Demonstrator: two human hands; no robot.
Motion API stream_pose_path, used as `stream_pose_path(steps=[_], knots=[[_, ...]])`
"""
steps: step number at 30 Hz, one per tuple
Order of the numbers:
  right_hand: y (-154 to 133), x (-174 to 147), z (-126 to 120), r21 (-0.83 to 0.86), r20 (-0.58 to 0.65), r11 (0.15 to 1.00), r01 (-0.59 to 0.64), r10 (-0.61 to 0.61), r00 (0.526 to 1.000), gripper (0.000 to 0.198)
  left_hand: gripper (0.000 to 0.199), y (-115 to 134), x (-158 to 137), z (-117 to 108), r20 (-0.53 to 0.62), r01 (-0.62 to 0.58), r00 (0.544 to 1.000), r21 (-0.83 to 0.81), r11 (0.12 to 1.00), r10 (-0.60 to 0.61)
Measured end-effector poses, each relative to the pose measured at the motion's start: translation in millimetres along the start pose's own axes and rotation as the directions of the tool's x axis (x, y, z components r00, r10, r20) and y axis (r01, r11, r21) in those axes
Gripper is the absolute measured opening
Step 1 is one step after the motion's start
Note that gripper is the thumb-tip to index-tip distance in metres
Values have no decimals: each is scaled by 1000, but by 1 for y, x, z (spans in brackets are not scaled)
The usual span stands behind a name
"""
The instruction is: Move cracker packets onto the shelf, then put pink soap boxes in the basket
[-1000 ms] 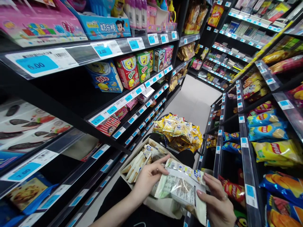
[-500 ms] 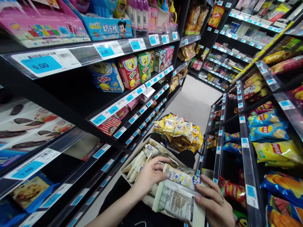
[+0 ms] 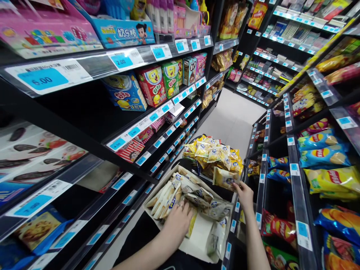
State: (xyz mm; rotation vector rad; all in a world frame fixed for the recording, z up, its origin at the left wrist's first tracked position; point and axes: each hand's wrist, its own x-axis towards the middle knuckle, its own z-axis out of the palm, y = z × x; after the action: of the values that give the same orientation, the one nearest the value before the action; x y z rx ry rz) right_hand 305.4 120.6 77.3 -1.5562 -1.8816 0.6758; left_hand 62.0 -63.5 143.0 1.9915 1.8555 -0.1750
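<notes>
An open cardboard box (image 3: pixel 194 245) holds several pale snack packets (image 3: pixel 194 187), most standing on edge at its left and far sides. My left hand (image 3: pixel 178 219) is inside the box, fingers bent down over a yellowish snack packet (image 3: pixel 192 222); its fingertips are partly hidden. Beyond the box's far right corner, my right hand (image 3: pixel 244 194) pinches another snack packet (image 3: pixel 225 178) by its right end. That packet is held up just in front of a heap of yellow snack packets (image 3: pixel 215 152). One more packet (image 3: pixel 216 236) leans at the box's right side.
Shelves with price tags (image 3: pixel 120 60) rise on the left, carrying small boxed snacks (image 3: pixel 152 86). Along the right, shelves hold chip bags (image 3: pixel 333 178). A pale floor (image 3: pixel 225 108) runs between them toward stationery shelves (image 3: pixel 289 35) at the back.
Both hands have parted from the packets held together over the box. My left hand went down into the box; my right hand moved forward with one packet toward the yellow heap.
</notes>
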Motion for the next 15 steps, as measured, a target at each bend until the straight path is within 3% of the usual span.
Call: stream_pose_path(steps=[3, 7, 10, 15], knots=[[14, 36, 56, -82, 166, 996, 40, -26, 986, 39, 37, -1, 4, 27, -27, 36, 999, 106, 994, -33], [23, 69, 117, -186, 358, 974, 128, -54, 932, 21, 33, -3, 10, 54, -63, 62, 997, 134, 989, -54], [28, 81, 142, -296, 426, 941, 167, -26, 904, 16, 36, -8, 11, 67, -83, 37, 996, 107, 994, -29], [33, 86, 162, -502, 443, 855, 133, 122, 888, 19, 43, -14, 6, 73, -22, -4, 1000, 38, 999, 5]])
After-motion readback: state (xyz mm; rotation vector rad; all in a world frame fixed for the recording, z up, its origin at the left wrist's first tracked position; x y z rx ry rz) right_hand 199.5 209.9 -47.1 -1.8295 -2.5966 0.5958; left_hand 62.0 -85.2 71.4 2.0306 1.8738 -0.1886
